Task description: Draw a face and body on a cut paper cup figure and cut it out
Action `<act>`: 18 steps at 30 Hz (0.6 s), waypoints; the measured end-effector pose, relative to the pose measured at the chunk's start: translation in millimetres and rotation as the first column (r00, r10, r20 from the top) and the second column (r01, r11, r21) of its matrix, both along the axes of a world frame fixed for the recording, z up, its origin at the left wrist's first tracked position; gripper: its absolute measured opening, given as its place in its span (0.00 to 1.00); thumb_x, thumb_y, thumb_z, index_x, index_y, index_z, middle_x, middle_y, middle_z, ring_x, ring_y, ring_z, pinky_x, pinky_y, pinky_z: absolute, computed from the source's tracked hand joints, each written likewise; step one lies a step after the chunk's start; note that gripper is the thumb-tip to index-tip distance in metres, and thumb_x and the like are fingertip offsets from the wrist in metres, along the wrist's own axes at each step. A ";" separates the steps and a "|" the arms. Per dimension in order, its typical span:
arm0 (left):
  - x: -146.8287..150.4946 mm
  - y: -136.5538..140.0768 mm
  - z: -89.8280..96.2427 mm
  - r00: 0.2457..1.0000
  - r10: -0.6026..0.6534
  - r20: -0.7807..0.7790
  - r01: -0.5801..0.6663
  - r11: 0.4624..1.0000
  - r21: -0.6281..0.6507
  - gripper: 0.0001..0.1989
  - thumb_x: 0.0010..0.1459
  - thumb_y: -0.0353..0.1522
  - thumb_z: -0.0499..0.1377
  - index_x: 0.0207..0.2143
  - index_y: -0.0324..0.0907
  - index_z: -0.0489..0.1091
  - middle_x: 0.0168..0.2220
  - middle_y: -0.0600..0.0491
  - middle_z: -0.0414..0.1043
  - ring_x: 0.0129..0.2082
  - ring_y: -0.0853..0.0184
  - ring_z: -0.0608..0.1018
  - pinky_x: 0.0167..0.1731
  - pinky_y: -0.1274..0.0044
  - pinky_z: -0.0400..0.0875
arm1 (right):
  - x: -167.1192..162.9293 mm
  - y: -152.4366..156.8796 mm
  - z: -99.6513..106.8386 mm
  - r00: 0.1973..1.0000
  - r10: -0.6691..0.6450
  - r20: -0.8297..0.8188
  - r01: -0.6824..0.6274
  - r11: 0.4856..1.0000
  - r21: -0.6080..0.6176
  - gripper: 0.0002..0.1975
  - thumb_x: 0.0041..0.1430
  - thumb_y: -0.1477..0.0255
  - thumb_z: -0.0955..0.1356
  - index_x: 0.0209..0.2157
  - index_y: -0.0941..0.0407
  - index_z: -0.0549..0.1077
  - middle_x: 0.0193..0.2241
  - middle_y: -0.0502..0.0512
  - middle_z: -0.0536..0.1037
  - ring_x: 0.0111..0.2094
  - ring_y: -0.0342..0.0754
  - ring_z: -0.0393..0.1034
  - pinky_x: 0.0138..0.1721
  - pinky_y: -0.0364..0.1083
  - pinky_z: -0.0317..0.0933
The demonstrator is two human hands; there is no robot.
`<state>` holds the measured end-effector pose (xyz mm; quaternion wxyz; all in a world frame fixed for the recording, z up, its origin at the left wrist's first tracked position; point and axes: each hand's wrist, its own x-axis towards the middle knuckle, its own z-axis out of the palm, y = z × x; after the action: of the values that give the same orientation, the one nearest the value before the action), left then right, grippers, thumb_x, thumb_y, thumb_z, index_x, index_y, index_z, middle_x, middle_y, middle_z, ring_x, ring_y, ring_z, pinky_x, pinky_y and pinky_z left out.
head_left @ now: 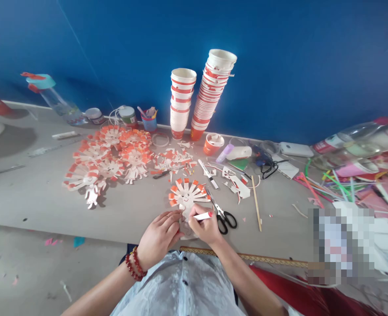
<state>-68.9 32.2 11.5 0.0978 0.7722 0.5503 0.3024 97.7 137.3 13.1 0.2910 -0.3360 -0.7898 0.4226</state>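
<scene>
Head view: at the near edge of the surface [131, 219], roughly midway along it, a paper figure [186, 198] with a smiling face and a fringe of orange-tipped strips lies flat. Right hand [206, 226] has its grip clamped on a white pen [202, 216] with a red end, over the figure's lower part. Left hand [159, 232] rests with fingertips on the figure's left side; whether its grip pinches the paper I cannot tell. Scissors [225, 216] with black handles lie just right of the figure, and a stick [256, 204] lies beyond them. Toward the left end sits a pile of similar figures [110, 153]. Scraps [174, 160] and a marker [208, 174] lie between the figure and the far edge, where two cup stacks [181, 101] stand.
</scene>
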 end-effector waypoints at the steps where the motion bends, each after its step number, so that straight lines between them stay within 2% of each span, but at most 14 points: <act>1: 0.0 -0.1 -0.2 1.000 0.000 0.002 0.000 1.000 -0.001 0.06 0.68 0.32 0.55 0.35 0.42 0.66 0.52 0.44 0.75 0.58 0.58 0.74 0.57 0.63 0.72 | 0.0 0.0 0.3 1.000 0.002 -0.001 -0.002 1.000 -0.004 0.08 0.54 0.75 0.64 0.22 0.54 0.63 0.15 0.44 0.64 0.18 0.40 0.55 0.21 0.40 0.50; 18: -0.4 0.5 1.0 1.000 -0.002 0.000 0.002 1.000 0.002 0.06 0.68 0.32 0.54 0.35 0.42 0.66 0.51 0.44 0.76 0.57 0.58 0.75 0.56 0.63 0.73 | 0.0 -0.5 -0.1 0.999 -0.013 -0.047 0.011 0.999 -0.040 0.09 0.55 0.75 0.64 0.22 0.54 0.62 0.15 0.44 0.62 0.18 0.40 0.53 0.20 0.40 0.48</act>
<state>-69.3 32.8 12.5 0.0973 0.7728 0.5491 0.3030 97.7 136.8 13.0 0.3055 -0.3362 -0.7722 0.4442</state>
